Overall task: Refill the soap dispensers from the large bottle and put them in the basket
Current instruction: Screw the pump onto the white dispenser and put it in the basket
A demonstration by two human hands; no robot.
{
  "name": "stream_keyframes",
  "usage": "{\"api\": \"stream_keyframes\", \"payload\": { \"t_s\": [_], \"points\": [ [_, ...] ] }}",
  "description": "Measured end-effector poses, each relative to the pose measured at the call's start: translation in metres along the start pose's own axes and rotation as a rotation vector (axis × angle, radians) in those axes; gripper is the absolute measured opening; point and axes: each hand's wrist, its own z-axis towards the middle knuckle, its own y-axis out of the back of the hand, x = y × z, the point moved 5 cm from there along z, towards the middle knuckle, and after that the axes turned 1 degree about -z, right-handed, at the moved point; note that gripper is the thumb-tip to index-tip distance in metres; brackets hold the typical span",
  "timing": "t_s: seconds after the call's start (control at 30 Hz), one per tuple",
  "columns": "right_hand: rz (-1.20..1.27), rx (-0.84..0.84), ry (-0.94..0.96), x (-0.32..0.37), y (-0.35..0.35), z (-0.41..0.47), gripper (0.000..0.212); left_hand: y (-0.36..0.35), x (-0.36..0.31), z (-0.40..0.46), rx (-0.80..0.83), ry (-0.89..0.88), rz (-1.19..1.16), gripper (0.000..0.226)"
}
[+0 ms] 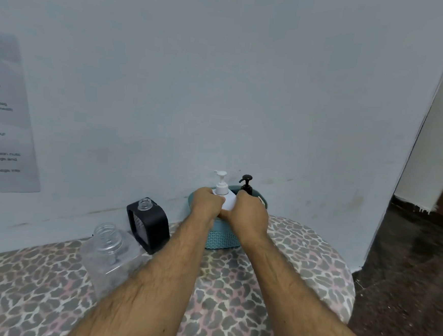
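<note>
White soap dispenser sits upright over the teal basket, gripped from both sides by the left hand and right hand, fingers curled around it; a dark-pump dispenser stands behind.

A white pump dispenser is held upright over a teal woven basket, where a dark pump dispenser is already stood. An uncapped black-framed dispenser and an open clear large bottle are set left of it.
</note>
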Motion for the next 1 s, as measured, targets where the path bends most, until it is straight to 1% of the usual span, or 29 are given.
{"api": "stream_keyframes", "payload": {
  "t_s": [0.13,0.2,0.27,0.33,0.5,0.57,0.63,0.67,0.7,0.77,0.83,0.9,0.97,1.0],
  "points": [
    [-0.07,-0.018,0.009,-0.001,-0.008,0.001,0.051,-0.001,0.003,0.008,0.007,0.025,0.102,0.022],
    [-0.088,-0.017,0.016,-0.003,-0.011,0.004,0.044,-0.002,0.004,0.011,-0.001,0.013,0.175,0.028],
    [-0.092,0.007,0.012,-0.004,-0.014,0.006,0.037,-0.001,0.003,0.011,-0.02,-0.004,0.246,0.027],
    [-0.088,0.013,0.009,-0.005,-0.015,0.007,0.035,-0.002,0.002,0.011,-0.019,-0.008,0.299,0.025],
    [-0.121,-0.007,0.034,-0.005,-0.016,0.009,0.04,-0.003,0.004,0.021,0.024,0.034,0.264,0.027],
    [-0.099,0.001,0.053,-0.008,-0.016,0.008,0.032,-0.003,0.006,0.025,0.048,0.052,0.254,0.026],
    [-0.029,-0.058,0.066,-0.013,-0.008,0.008,0.015,-0.004,0.003,0.021,0.07,0.053,0.293,0.023],
    [-0.009,-0.114,0.065,-0.017,-0.003,0.008,0.017,-0.004,0.0,0.016,0.075,0.051,0.322,0.022],
    [-0.009,-0.164,0.058,-0.021,0.003,0.009,0.023,-0.004,-0.002,0.014,0.081,0.049,0.341,0.021],
    [-0.075,-0.208,0.03,-0.03,0.013,0.012,0.026,-0.007,-0.002,0.013,0.105,0.049,0.361,0.023],
    [-0.126,-0.17,-0.013,-0.037,0.015,0.016,0.018,-0.01,0.0,0.016,0.117,0.07,0.344,0.024],
    [-0.144,-0.104,-0.032,-0.043,0.012,0.02,0.012,-0.01,0.0,0.018,0.11,0.104,0.314,0.019],
    [-0.128,-0.078,-0.024,-0.046,0.008,0.022,0.013,-0.012,-0.002,0.014,0.101,0.129,0.267,0.007],
    [-0.102,-0.075,-0.024,-0.049,0.008,0.023,0.013,-0.012,-0.002,0.013,0.084,0.136,0.243,0.008]
  ]
}}
